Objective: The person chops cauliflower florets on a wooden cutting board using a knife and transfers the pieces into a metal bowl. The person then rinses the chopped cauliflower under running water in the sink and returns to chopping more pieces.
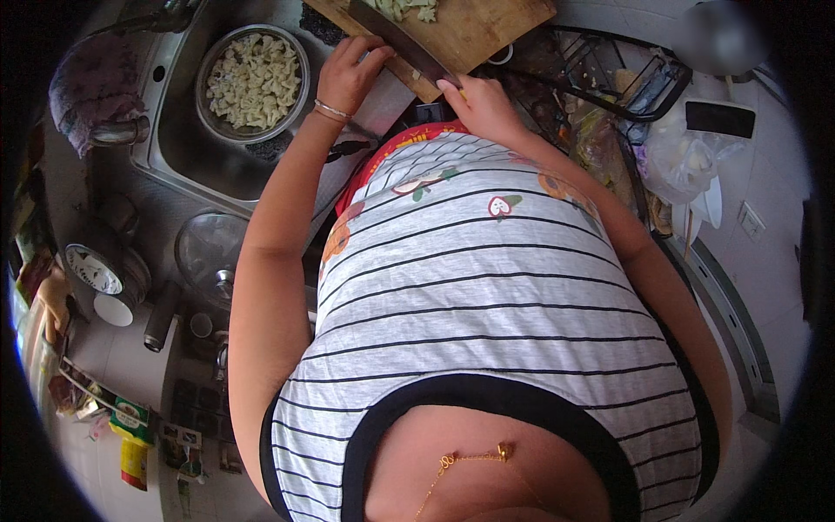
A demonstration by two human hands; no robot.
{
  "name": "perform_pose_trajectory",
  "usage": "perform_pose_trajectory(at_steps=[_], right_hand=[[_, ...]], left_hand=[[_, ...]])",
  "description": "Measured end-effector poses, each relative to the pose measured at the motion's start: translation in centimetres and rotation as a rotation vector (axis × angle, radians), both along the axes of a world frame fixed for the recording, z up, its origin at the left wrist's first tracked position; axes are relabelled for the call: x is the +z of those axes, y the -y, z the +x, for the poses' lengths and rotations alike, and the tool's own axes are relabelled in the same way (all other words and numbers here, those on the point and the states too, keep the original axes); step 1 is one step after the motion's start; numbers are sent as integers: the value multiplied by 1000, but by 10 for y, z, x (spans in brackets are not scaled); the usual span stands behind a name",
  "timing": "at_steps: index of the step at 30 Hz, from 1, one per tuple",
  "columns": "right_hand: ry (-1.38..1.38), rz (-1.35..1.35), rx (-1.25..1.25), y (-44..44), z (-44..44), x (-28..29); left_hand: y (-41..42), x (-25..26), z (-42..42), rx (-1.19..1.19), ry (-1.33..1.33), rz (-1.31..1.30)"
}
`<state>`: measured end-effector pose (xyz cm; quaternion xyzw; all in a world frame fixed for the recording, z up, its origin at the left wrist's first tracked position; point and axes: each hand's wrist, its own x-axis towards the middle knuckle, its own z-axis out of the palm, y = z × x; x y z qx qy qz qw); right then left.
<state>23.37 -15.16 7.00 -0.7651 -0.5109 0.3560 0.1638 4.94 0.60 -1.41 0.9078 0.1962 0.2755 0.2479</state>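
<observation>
My right hand (486, 107) is closed around the handle of a broad-bladed kitchen knife (404, 42). The blade lies along the near side of a wooden cutting board (502, 26). My left hand (352, 68), with a bracelet at the wrist, is at the board's near left edge, its fingers bent by the blade; whether they hold anything cannot be told. Pale cut vegetable pieces (404, 8) lie on the board beyond the knife, and a small bit is near its close edge. To the left, a round metal bowl of cauliflower florets (253, 81) stands in the sink.
The steel sink (179, 153) is on the left, with a cloth (98, 91) over its tap side. A glass lid (212, 254) and stacked bowls (94, 269) are lower left. A black wire rack (626, 114) and plastic bags (682, 160) are at the right.
</observation>
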Motion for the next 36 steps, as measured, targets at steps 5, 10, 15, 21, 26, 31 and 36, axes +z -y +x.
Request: perform_pose_trajectory(at_steps=[5, 10, 15, 21, 26, 31, 36], right_hand=[[-3, 7, 10, -8, -1, 5], [-7, -42, 2, -13, -1, 9], [-1, -89, 0, -17, -4, 10], [55, 57, -52, -37, -28, -14], [2, 91, -139, -44, -18, -9], [-26, 194, -208, -28, -1, 8], [-27, 206, -260, -8, 7, 4]], left_hand=[[-2, -3, -1, -26, 3, -24], [-1, -6, -1, -19, 15, -21], [-2, -7, -2, -32, 37, -24], [1, -5, -3, -25, 42, -84], [7, 3, -1, 2, 48, -89], [8, 6, -1, 5, 34, -147], [13, 12, 5, 101, 20, -227]])
